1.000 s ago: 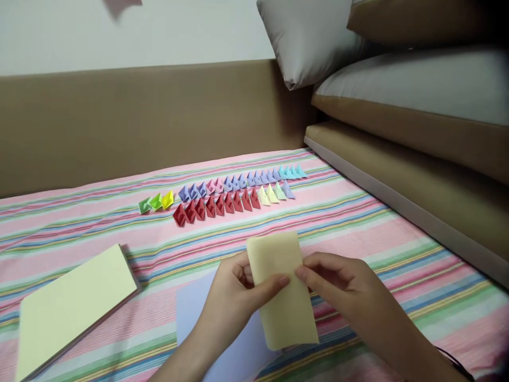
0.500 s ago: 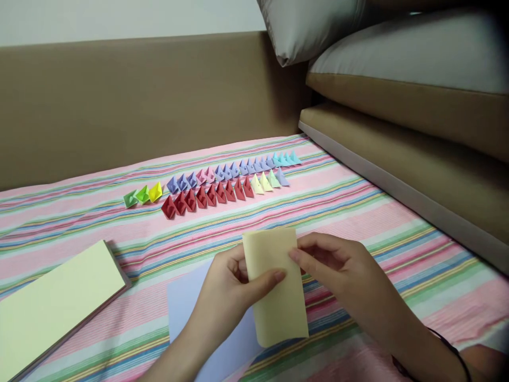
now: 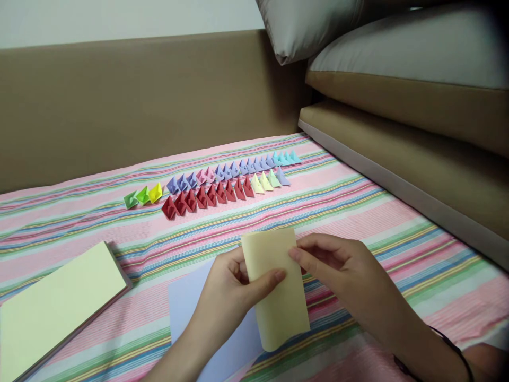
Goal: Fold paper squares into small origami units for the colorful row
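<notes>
A pale yellow sheet of paper (image 3: 280, 307), bent over on itself with a rounded left side, is held up between both hands. My left hand (image 3: 238, 286) grips it from the left, thumb across the front and the other fingers behind. At its upper right edge, my right hand (image 3: 334, 260) pinches the paper between thumb and fingers. Under my left forearm lies a lavender sheet of paper (image 3: 186, 297), partly covered by the arm and the yellow sheet.
A stack of pale yellow paper (image 3: 59, 302) lies at left. Farther back stand rows of small folded paper boats: red boats (image 3: 210, 196), lavender boats (image 3: 226, 171), turquoise boats (image 3: 286, 158) and others, on a striped cloth (image 3: 358, 212). Stacked cushions (image 3: 405, 111) border the right; a brown backrest (image 3: 139, 106) closes the rear.
The lower part of the yellow sheet bulges a little more, its bottom edge shifting slightly. Both hands keep their grip in nearly the same place.
</notes>
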{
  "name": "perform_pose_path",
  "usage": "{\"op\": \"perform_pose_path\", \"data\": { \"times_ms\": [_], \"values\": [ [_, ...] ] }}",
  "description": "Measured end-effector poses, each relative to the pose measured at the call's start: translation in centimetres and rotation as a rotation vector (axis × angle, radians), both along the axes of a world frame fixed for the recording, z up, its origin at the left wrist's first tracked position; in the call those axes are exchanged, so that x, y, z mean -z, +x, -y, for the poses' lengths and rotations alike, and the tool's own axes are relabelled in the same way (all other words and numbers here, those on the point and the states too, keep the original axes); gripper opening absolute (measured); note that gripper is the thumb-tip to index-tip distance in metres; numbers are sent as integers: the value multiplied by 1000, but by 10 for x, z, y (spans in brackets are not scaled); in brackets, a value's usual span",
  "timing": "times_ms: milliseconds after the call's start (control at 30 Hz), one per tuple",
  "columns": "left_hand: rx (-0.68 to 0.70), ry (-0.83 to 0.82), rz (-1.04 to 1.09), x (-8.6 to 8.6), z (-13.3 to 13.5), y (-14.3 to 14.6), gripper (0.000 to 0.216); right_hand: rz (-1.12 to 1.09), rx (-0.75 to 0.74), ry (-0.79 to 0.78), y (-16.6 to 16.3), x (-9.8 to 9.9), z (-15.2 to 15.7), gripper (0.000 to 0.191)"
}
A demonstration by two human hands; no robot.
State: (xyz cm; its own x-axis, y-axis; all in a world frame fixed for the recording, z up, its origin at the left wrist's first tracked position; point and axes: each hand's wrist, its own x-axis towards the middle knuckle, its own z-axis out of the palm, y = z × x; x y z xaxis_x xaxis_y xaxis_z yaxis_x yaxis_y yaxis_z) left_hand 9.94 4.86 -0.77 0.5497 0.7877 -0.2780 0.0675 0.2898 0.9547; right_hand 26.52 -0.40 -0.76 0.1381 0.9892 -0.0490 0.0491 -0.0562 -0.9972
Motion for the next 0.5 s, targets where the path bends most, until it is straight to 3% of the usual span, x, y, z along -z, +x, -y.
{"op": "perform_pose_path", "data": {
  "times_ms": [500],
  "values": [
    [24, -71, 37, 7, -4, 0, 23, 39, 19, -37, 0, -1, -5, 18]
  ]
}}
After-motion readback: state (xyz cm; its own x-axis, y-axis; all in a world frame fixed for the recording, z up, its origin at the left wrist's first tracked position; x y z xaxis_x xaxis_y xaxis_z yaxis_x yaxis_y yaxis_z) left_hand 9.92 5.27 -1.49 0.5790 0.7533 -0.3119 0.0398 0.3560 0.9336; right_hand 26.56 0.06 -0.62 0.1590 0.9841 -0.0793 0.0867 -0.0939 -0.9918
